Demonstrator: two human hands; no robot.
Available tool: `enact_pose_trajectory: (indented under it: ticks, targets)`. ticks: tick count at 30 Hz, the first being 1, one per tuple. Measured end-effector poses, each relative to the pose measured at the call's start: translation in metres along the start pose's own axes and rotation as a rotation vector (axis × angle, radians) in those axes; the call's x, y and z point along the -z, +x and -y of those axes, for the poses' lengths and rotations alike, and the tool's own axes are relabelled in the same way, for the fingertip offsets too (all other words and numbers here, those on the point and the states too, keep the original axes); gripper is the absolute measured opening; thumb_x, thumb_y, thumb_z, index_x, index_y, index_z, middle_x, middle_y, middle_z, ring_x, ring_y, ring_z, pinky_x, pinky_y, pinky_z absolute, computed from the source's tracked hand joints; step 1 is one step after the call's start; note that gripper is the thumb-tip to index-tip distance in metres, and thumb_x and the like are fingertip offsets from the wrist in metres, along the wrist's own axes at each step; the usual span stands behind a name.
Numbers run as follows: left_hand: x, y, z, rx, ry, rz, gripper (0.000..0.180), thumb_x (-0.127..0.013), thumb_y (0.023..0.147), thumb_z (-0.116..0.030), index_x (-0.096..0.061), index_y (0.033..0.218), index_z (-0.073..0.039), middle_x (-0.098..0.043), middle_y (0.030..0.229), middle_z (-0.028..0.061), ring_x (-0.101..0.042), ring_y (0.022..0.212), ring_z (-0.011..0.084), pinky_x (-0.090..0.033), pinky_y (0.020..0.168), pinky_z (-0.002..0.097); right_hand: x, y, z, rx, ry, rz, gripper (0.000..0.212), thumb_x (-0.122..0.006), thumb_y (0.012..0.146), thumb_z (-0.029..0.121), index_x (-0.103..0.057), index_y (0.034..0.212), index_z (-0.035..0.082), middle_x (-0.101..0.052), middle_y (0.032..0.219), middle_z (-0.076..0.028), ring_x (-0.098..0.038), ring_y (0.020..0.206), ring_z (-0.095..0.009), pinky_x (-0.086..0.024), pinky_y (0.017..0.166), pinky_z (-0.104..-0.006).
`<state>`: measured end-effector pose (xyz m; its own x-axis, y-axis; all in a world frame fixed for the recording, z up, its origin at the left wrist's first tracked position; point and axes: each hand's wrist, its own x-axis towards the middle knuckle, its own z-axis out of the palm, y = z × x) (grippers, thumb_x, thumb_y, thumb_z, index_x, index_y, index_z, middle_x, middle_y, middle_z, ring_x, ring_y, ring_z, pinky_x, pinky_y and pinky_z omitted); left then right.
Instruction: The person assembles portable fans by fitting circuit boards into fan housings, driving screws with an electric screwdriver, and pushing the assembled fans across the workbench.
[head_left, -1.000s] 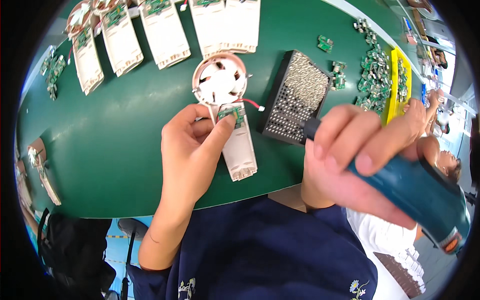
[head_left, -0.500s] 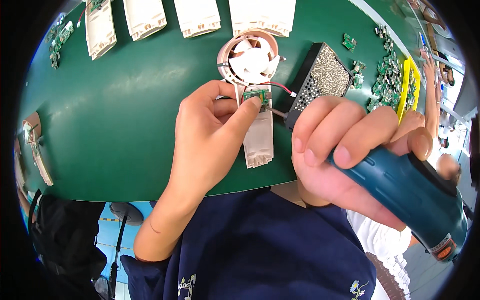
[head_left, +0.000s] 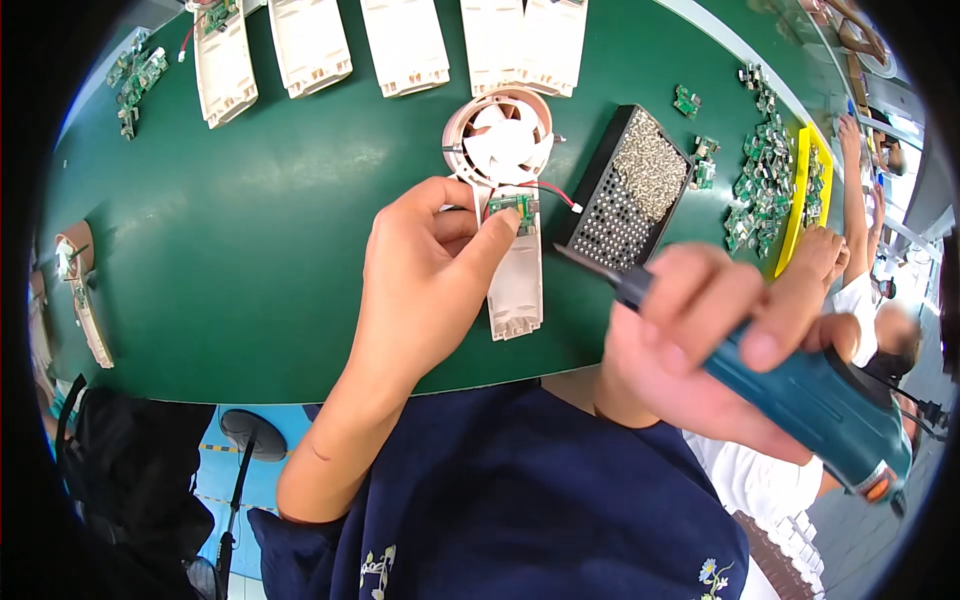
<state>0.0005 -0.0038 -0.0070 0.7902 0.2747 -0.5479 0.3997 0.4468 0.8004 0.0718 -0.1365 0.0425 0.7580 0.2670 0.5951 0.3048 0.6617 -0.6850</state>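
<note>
My left hand (head_left: 430, 275) is closed on a pale fan housing (head_left: 515, 290), its thumb pressing a small green circuit board (head_left: 517, 208) against the housing's handle part. A white-bladed fan (head_left: 500, 140) fills the round head at the far end, and a red and black wire with a white plug (head_left: 576, 208) trails to the right. In my right hand (head_left: 700, 340) is a teal electric screwdriver (head_left: 805, 400). Its bit (head_left: 583, 262) points up and left, apart from the board. A black screw tray (head_left: 640, 185), heaped with small screws at its far end, lies between the housing and the right-hand boards.
More pale housing parts (head_left: 405, 45) line the far edge. Green circuit boards (head_left: 760, 185) are heaped at the right beside a yellow tray (head_left: 800, 215); others (head_left: 138, 85) lie far left. Another fan unit (head_left: 82, 290) sits at the left edge. Other people's hands (head_left: 822, 255) are at the right.
My right hand has drawn the screwdriver back to the right and down, so its bit has left the board. My left hand still presses the board in place.
</note>
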Motion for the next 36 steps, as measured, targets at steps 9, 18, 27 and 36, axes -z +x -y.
enact_pose_trajectory:
  ticks: [9, 18, 27, 36]
  targets:
    - [0.019, -0.019, -0.011, 0.094, -0.143, 0.05, 0.016, -0.061, 0.095, -0.007, -0.059, 0.105, 0.005, -0.068, 0.088, 0.0065, -0.062, 0.077, 0.0061, -0.048, 0.062, 0.0198, -0.015, -0.057, 0.019, -0.894, -0.49, -0.295, 0.041, -0.059, 0.095, 0.024, -0.04, 0.124, 0.002, -0.064, 0.106, -0.025, -0.048, 0.042, -0.01, -0.039, 0.038, -0.022]
    - [0.035, -0.039, 0.007, -0.003, -0.309, 0.066, 0.016, -0.06, 0.095, -0.004, -0.058, 0.107, 0.007, -0.067, 0.101, 0.0105, -0.065, 0.091, 0.0114, -0.054, 0.077, 0.0251, -0.029, -0.053, -0.003, -1.177, -0.329, -0.371, 0.041, -0.071, 0.087, 0.006, -0.043, 0.117, -0.001, -0.067, 0.098, -0.015, -0.054, 0.055, -0.006, -0.04, 0.043, -0.0208]
    - [0.039, -0.045, 0.011, -0.022, -0.231, 0.076, 0.018, -0.062, 0.094, -0.003, -0.058, 0.107, 0.007, -0.068, 0.101, 0.01, -0.064, 0.095, 0.0114, -0.052, 0.079, 0.0243, -0.031, -0.058, -0.001, -1.201, -0.304, -0.376, 0.041, -0.069, 0.089, 0.005, -0.042, 0.119, -0.002, -0.066, 0.088, -0.014, -0.051, 0.048, -0.007, -0.039, 0.041, -0.0219]
    - [0.046, -0.045, 0.015, -0.097, -0.177, 0.104, 0.022, -0.061, 0.095, -0.006, -0.058, 0.111, 0.008, -0.068, 0.101, 0.0106, -0.065, 0.092, 0.0127, -0.055, 0.075, 0.0251, -0.031, -0.063, -0.002, -1.252, -0.182, -0.387, 0.039, -0.067, 0.09, 0.004, -0.042, 0.12, 0.001, -0.064, 0.09, -0.012, -0.05, 0.047, -0.007, -0.039, 0.039, -0.0227]
